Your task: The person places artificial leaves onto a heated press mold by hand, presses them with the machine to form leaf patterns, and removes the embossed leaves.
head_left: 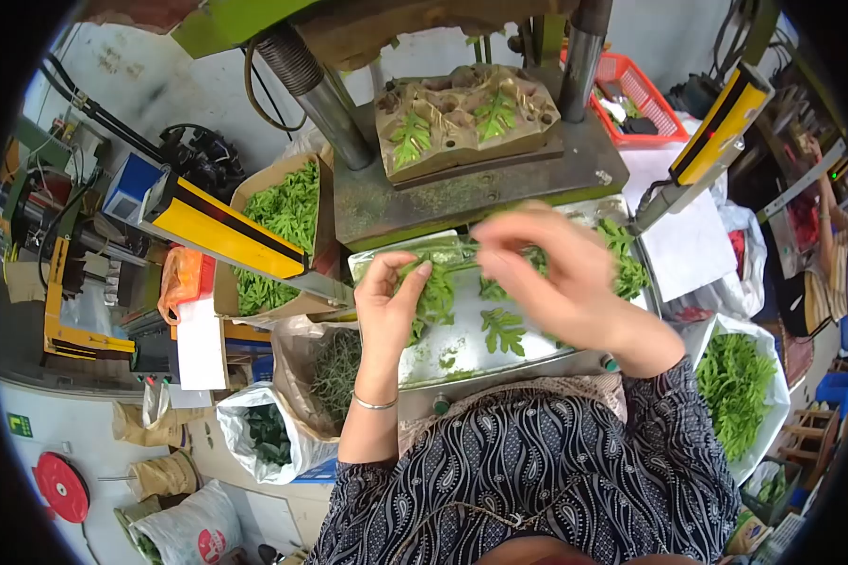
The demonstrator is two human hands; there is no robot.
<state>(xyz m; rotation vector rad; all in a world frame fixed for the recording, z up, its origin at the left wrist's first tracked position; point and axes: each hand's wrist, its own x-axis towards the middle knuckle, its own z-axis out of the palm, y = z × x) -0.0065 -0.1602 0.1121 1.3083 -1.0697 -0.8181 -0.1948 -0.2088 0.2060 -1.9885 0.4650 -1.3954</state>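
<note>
My left hand (393, 297) is closed on a green leaf piece (433, 294) above the left part of a metal tray (481, 363). Blurred by motion, my right hand (551, 268) hangs over the middle of the tray, its fingers pointing left; whether it holds anything cannot be made out. A single lobed leaf (503, 330) lies flat below it. More leaves (624, 259) are heaped at the tray's right side. Beyond the hands, two green leaves (412, 138) rest on a brown mould block (466, 122) in a press.
Yellow guard bars (226, 226) flank the press on both sides. A cardboard box of leaves (285, 217) stands left, a white sack of leaves (740, 386) right. An orange-red basket (641, 94) sits behind at right. Open bags (266, 435) stand at lower left.
</note>
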